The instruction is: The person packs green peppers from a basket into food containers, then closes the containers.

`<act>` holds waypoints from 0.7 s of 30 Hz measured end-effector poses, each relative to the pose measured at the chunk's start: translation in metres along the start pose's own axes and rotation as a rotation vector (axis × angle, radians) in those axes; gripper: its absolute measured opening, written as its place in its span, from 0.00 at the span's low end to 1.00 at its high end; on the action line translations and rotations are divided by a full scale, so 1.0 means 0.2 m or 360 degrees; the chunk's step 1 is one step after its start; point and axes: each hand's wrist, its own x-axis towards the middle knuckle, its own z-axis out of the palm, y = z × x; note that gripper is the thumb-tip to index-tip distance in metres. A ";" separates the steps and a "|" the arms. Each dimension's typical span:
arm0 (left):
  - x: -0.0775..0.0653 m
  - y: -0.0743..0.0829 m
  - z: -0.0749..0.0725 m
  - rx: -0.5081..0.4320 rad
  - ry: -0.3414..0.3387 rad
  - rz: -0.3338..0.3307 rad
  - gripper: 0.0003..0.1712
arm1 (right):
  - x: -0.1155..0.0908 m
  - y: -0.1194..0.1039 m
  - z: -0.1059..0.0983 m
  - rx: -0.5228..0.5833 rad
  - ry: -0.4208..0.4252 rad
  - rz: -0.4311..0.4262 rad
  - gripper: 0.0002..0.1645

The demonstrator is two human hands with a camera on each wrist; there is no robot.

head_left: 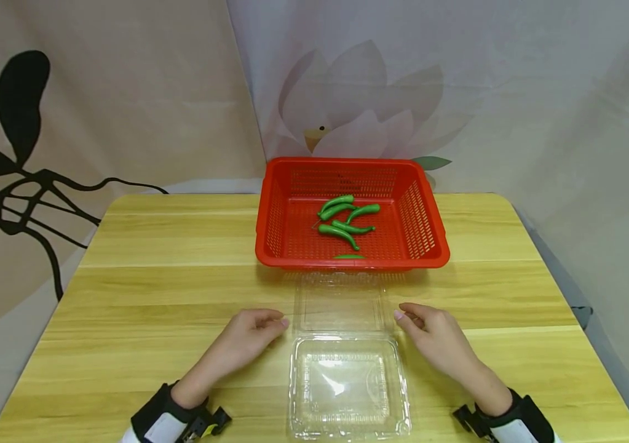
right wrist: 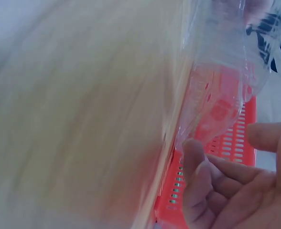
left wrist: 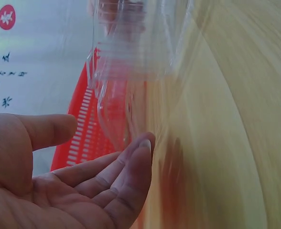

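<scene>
- One clear clamshell container [head_left: 345,351] lies unfolded on the table [head_left: 181,289], its long axis running 6 to 12 o'clock, one half pointing each way.
- Left hand [head_left: 256,335]: just beside the far half's 9 o'clock edge, grip loosely spread, thumb apart from bent fingers.
- Right hand [head_left: 433,332]: just beside its 3 o'clock edge, grip likewise spread.
- Red basket [head_left: 314,263]: at the container's 12 o'clock, holding green peppers [head_left: 337,232].
</scene>
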 end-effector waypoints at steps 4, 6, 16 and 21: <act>0.02 0.00 0.02 -0.0129 -0.0127 0.0002 0.18 | 0.00 0.00 0.02 0.0129 -0.0090 0.0033 0.26; 0.02 0.00 0.03 -0.0183 -0.0170 0.0006 0.16 | 0.00 -0.01 0.03 0.0184 -0.0135 0.0060 0.26; 0.04 0.00 0.07 -0.0336 -0.0278 -0.0008 0.14 | -0.01 -0.02 0.04 0.0293 -0.0231 0.0087 0.19; 0.04 0.00 0.07 -0.0395 -0.0288 -0.0027 0.13 | -0.02 -0.02 0.05 0.0330 -0.0239 0.0088 0.16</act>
